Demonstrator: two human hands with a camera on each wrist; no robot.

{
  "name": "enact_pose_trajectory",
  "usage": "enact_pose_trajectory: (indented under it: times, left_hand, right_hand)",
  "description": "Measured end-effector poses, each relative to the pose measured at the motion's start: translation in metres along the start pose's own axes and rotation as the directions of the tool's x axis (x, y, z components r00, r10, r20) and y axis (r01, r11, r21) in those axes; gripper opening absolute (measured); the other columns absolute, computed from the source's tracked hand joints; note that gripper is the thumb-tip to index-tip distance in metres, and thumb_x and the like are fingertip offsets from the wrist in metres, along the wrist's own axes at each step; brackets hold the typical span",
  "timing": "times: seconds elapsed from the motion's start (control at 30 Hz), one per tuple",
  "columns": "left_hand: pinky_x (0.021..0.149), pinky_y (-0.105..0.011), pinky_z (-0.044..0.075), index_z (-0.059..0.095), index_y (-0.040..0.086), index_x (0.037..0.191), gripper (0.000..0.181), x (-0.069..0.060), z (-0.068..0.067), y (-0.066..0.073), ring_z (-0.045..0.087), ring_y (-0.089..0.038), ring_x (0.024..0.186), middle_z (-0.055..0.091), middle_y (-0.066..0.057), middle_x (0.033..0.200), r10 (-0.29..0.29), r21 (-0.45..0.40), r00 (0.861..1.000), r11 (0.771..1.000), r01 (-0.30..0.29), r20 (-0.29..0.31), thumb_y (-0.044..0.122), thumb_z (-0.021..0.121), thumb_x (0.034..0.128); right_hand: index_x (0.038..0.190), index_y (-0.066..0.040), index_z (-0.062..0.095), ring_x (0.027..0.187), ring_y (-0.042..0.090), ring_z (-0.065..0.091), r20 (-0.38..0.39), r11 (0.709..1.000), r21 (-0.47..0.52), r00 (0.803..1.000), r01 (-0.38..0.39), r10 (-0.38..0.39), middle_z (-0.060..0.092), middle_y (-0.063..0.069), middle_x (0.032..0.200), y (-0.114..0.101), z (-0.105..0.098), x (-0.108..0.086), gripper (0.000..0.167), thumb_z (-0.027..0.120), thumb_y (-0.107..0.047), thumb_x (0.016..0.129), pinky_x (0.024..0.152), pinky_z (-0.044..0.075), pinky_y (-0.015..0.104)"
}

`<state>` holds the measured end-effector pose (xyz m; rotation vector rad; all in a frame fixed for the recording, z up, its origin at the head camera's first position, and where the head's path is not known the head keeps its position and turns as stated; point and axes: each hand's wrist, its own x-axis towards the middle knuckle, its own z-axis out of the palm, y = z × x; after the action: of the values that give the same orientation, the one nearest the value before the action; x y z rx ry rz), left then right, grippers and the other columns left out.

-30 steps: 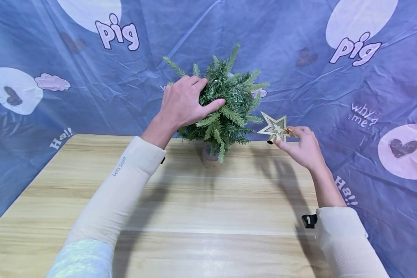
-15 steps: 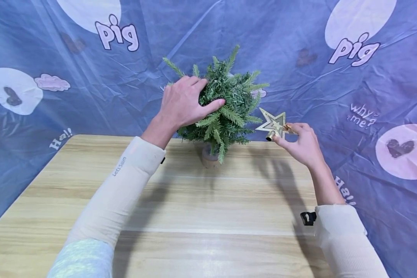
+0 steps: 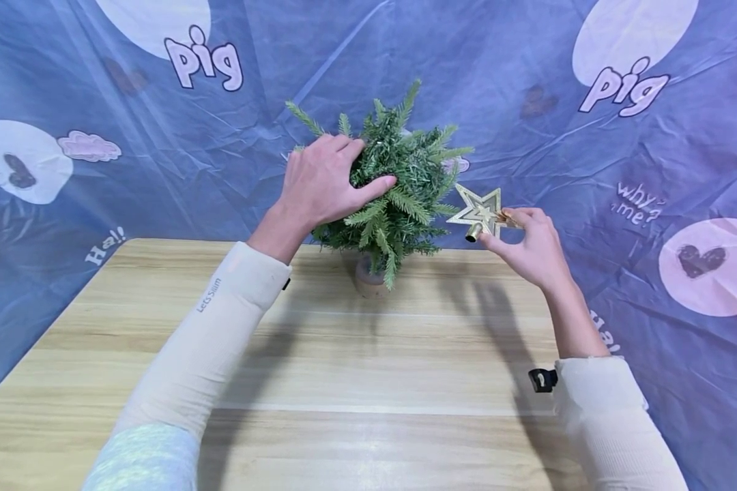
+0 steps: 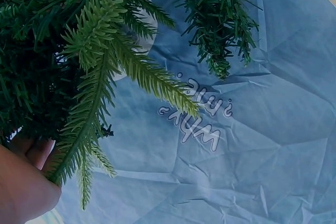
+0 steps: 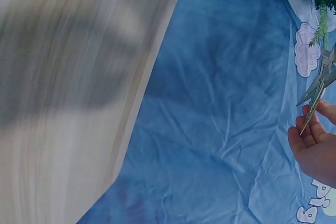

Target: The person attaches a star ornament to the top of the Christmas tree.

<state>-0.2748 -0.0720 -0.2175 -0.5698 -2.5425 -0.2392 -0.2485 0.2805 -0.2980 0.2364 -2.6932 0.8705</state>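
A small artificial Christmas tree (image 3: 414,181) stands upright at the table's far edge on a round base (image 3: 371,278). My left hand (image 3: 322,179) holds its upper left side, thumb across the front branches. The other fingertips are hidden in the greenery. In the left wrist view, part of the left hand (image 4: 26,182) shows at the lower left among the branches (image 4: 100,72). My right hand (image 3: 531,249) pinches a gold star tree topper (image 3: 482,211) by one side, just right of the tree. The topper's short tube points down toward me. In the right wrist view the star (image 5: 317,90) appears edge-on.
The wooden table (image 3: 344,375) has its far edge close to a blue printed cloth backdrop (image 3: 497,82). A black strap piece (image 3: 542,380) sticks out from the right sleeve.
My right hand has carried the star slightly left and up, closer to the tree's branches. The left hand and the tree have stayed in place.
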Motion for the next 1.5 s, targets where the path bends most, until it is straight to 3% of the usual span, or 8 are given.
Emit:
enact_pose_trajectory:
  times: [0.5, 0.73, 1.0, 1.5]
  left_hand:
    - [0.069, -0.047, 0.053, 0.061, 0.012, 0.141, 0.092, 0.001, 0.000, 0.000, 0.061, -0.030, 0.118, 0.064, -0.009, 0.135, 0.004, 0.003, 1.000, 1.000, -0.004, 0.001, 0.084, 0.043, 0.0869]
    - [0.074, -0.048, 0.054, 0.061, 0.012, 0.141, 0.091, 0.001, 0.000, -0.001, 0.060, -0.030, 0.120, 0.063, -0.009, 0.136, 0.000, -0.002, 1.000, 1.000, 0.000, 0.006, 0.083, 0.043, 0.0873]
    - [0.069, -0.046, 0.053, 0.061, 0.012, 0.141, 0.092, 0.001, 0.001, 0.000, 0.061, -0.030, 0.118, 0.063, -0.009, 0.135, 0.006, 0.003, 1.000, 1.000, -0.006, 0.001, 0.084, 0.042, 0.0867]
    - [0.062, -0.043, 0.051, 0.063, 0.011, 0.138, 0.092, 0.000, 0.001, 0.000, 0.063, -0.029, 0.110, 0.066, -0.010, 0.129, 0.016, 0.003, 1.000, 1.000, -0.016, -0.018, 0.084, 0.043, 0.0863]
  right_hand:
    - [0.142, 0.006, 0.053, 0.131, 0.049, 0.037, -0.035, 1.000, -0.010, 0.999, 0.000, 0.000, 0.046, 0.031, 0.142, -0.006, -0.002, 0.002, 0.075, 0.074, -0.040, 0.087, 0.107, 0.026, 0.065]
    - [0.142, 0.006, 0.052, 0.128, 0.048, 0.038, -0.062, 1.000, -0.004, 0.998, -0.002, 0.002, 0.046, 0.030, 0.141, -0.008, -0.004, 0.002, 0.076, 0.076, -0.039, 0.086, 0.104, 0.029, 0.064]
    - [0.137, 0.006, 0.058, 0.123, 0.046, 0.043, -0.156, 0.999, 0.032, 0.988, 0.022, -0.016, 0.052, 0.027, 0.134, -0.010, -0.005, 0.004, 0.068, 0.077, -0.033, 0.085, 0.097, 0.034, 0.060]
    - [0.136, 0.005, 0.060, 0.122, 0.044, 0.044, -0.185, 0.999, 0.041, 0.983, 0.020, -0.012, 0.052, 0.026, 0.134, -0.018, -0.010, 0.007, 0.067, 0.077, -0.034, 0.085, 0.096, 0.034, 0.058]
